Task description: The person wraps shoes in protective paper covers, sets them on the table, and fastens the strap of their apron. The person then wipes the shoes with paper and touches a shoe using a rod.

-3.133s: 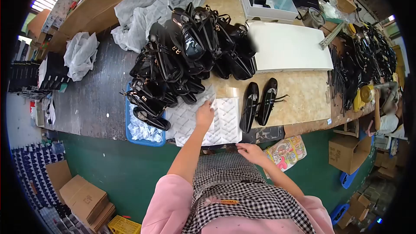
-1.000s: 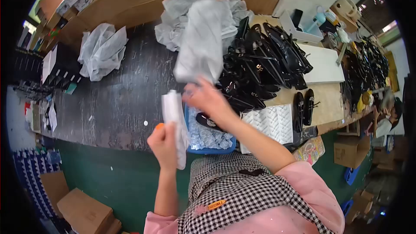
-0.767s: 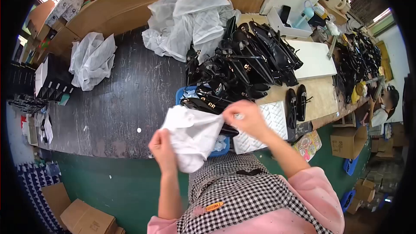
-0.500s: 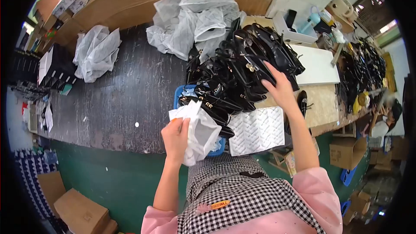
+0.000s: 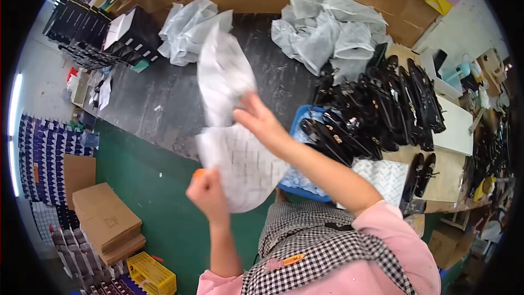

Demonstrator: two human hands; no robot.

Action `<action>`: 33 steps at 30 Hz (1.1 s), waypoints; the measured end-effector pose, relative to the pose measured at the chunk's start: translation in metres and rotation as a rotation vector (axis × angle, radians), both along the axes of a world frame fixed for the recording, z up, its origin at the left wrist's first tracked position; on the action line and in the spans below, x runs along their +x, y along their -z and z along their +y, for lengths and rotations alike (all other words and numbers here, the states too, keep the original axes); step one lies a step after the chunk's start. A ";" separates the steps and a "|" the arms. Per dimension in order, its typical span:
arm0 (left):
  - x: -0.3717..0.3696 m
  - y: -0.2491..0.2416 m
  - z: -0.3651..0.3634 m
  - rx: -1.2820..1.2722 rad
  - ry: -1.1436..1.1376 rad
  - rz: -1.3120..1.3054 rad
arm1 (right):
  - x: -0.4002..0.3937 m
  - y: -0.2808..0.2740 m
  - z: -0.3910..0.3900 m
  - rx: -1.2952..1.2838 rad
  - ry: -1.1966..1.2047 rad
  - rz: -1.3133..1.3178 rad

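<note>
My left hand (image 5: pixel 204 192) is closed on the lower edge of a white printed paper sheet (image 5: pixel 243 163), held above the green floor in front of the bench. My right hand (image 5: pixel 261 122) grips a second pale, blurred tissue sheet (image 5: pixel 221 74) that stands up over the dark bench top (image 5: pixel 147 104). To the right lies a heap of glossy black shoes (image 5: pixel 382 109), partly over a blue tray (image 5: pixel 304 177). One pair of black flat shoes (image 5: pixel 418 173) lies side by side next to a stack of white printed paper (image 5: pixel 385 177).
Crumpled grey-white dust bags (image 5: pixel 333 27) and a second bundle (image 5: pixel 185 27) lie at the bench's back. Black boxes (image 5: pixel 87 27) are stacked far left. Cardboard boxes (image 5: pixel 103 221) and a yellow crate (image 5: pixel 153 276) stand on the floor. A white board (image 5: pixel 453 128) is at right.
The view has swung left. My right hand came back from the shoe heap and now holds up a pale sheet; my left hand has lowered, still holding its white sheet.
</note>
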State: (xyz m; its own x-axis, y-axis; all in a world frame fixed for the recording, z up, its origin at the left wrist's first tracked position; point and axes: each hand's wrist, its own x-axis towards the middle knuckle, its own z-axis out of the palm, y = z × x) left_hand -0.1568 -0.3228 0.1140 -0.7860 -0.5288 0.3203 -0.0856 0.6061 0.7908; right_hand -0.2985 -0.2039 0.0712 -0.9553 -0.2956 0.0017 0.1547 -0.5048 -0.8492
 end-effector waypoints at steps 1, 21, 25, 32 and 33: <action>-0.012 -0.002 -0.028 0.095 -0.028 0.111 | 0.011 0.005 -0.034 0.013 0.052 0.025; -0.122 0.080 0.029 -0.060 0.728 -0.170 | 0.076 -0.063 0.283 1.459 0.444 0.040; -0.122 0.086 0.043 -0.141 0.690 -0.235 | 0.112 -0.106 0.236 1.521 0.037 0.279; -0.025 0.031 0.057 0.071 0.873 -0.069 | 0.054 0.044 0.080 -0.422 -0.203 -0.448; -0.033 0.026 0.028 0.026 0.700 -0.116 | 0.024 0.003 0.055 0.224 -0.115 -0.284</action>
State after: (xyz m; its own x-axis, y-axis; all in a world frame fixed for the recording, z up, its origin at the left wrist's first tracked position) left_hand -0.1902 -0.2951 0.0882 -0.9723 0.1066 0.2080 0.2325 0.5305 0.8152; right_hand -0.2743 -0.1491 0.0685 -0.8692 -0.3636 -0.3352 0.4445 -0.2773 -0.8518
